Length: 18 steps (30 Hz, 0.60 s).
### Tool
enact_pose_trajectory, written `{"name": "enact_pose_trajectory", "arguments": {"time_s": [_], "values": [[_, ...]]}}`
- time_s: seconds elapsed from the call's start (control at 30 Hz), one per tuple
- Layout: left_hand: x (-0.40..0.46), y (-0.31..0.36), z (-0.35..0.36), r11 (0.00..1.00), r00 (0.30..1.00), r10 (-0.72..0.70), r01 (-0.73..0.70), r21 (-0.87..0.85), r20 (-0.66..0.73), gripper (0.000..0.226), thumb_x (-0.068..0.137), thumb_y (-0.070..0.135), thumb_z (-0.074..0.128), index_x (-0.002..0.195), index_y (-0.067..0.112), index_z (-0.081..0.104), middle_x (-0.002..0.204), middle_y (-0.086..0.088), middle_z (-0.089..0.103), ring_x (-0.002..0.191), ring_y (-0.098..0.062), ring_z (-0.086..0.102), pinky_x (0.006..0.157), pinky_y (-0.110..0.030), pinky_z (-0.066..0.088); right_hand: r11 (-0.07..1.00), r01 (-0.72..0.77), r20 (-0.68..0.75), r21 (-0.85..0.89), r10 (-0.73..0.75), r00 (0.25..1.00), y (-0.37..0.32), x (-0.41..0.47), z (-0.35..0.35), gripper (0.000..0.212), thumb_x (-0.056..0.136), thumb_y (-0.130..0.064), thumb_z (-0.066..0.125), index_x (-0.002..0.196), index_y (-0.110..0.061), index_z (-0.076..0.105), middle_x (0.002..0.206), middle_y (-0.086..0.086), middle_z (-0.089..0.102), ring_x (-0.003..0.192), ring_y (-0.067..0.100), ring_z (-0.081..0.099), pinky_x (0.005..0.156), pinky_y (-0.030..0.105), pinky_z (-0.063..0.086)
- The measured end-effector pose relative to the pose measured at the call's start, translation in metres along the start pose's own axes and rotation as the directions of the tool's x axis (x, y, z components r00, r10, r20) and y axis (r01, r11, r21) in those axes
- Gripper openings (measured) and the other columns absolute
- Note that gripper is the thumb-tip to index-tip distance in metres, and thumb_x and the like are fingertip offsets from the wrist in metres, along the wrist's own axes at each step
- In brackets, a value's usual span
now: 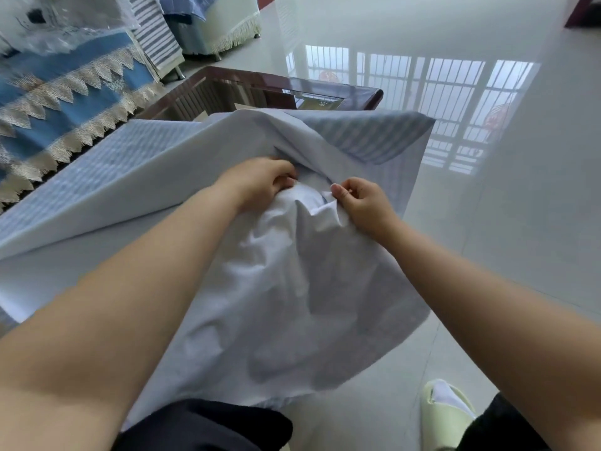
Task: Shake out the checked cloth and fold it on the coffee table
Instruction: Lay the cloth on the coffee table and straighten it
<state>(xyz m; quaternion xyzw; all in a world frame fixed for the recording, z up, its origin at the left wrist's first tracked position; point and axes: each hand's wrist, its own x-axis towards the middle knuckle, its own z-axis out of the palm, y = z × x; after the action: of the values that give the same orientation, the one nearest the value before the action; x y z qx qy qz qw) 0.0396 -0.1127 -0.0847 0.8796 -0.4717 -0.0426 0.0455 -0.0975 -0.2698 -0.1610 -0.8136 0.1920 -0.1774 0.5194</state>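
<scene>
The pale blue checked cloth lies spread over the near end of the coffee table and hangs down off it toward my legs, with its plain underside showing. My left hand grips a bunched fold near the middle of the cloth. Just to the right, my right hand pinches a raised edge of the same cloth between thumb and fingers. The two hands are a short gap apart, and the fabric between them is crumpled. A striped face of the cloth shows at the far right corner.
A sofa with a blue, lace-trimmed cover runs along the left of the table. A fringed armchair stands at the back. The glossy tiled floor is to the right. My slippered foot is on the floor at bottom right.
</scene>
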Motion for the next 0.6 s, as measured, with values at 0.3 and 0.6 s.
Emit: {"name": "enact_pose_trajectory", "arguments": {"time_s": [0.3, 0.6], "values": [[0.005, 0.006, 0.005, 1.000, 0.934, -0.014, 0.007, -0.021, -0.357, 0.017, 0.096, 0.022, 0.048, 0.094, 0.008, 0.057, 0.101, -0.013, 0.061, 0.089, -0.036, 0.057, 0.074, -0.041, 0.046, 0.969, -0.162, 0.126, -0.187, 0.187, 0.974, 0.009, 0.016, -0.002, 0.056, 0.101, -0.041, 0.036, 0.076, 0.004, 0.059, 0.077, 0.012, 0.054, 0.074, 0.024, 0.048, 0.064, 0.030, 0.031], [-0.052, -0.009, 0.020, 0.964, 0.933, -0.183, 0.109, -0.241, -0.309, 0.055, 0.092, 0.042, 0.037, 0.131, 0.005, 0.048, 0.131, -0.016, 0.051, 0.121, -0.031, 0.049, 0.104, -0.039, 0.037, 0.997, -0.072, 0.084, 0.013, 0.071, 0.994, 0.013, 0.009, 0.006, 0.038, 0.092, -0.036, 0.057, 0.062, -0.015, 0.045, 0.061, -0.001, 0.042, 0.056, 0.011, 0.038, 0.055, 0.024, 0.031]]}}
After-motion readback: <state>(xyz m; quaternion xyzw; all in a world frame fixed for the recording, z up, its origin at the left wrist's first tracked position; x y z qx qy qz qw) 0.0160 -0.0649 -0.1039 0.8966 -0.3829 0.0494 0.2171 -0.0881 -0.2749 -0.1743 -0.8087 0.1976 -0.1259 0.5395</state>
